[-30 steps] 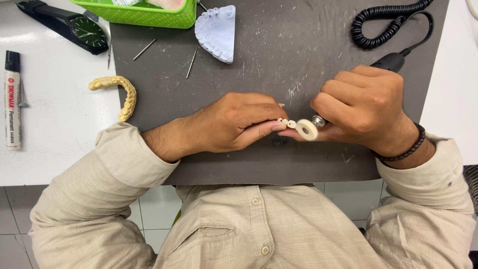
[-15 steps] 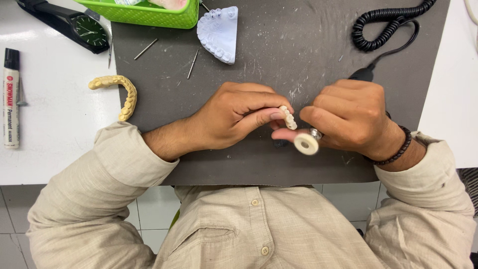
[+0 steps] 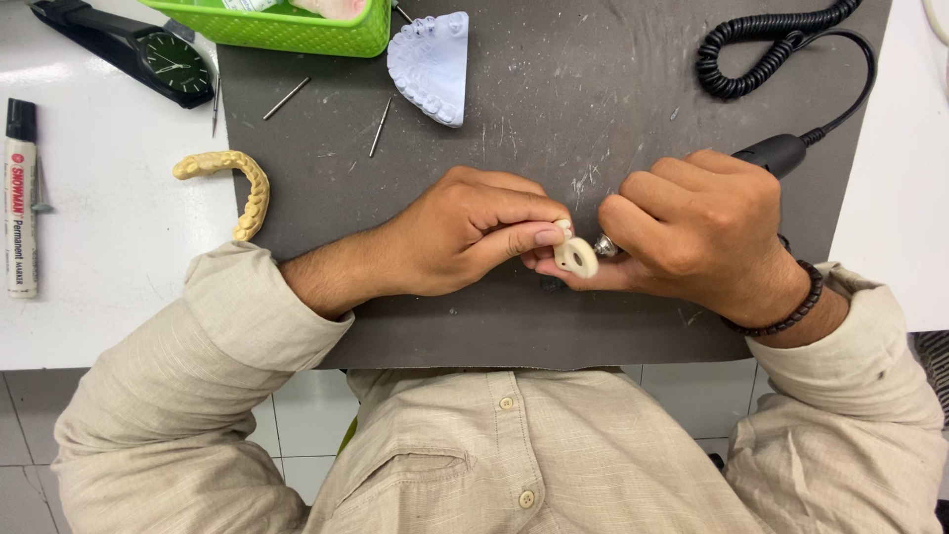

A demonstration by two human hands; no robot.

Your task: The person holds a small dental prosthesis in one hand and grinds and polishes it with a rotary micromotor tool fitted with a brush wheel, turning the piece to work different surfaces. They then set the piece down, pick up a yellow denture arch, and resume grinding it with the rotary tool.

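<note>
My left hand pinches a small cream tooth-coloured piece between thumb and fingertips over the dark grey mat. My right hand grips a black rotary handpiece, whose metal tip carries a cream disc wheel. The wheel touches the small piece, just under my left thumb. Most of the small piece is hidden by my fingers.
A coiled black cord runs from the handpiece to the back right. A white dental cast, thin metal burs and a green basket lie at the back. A yellow dental arch, a watch and a marker lie left.
The right hand dipped the wheel down and away from the small piece, then brought it back up against it. My left hand has barely moved.
</note>
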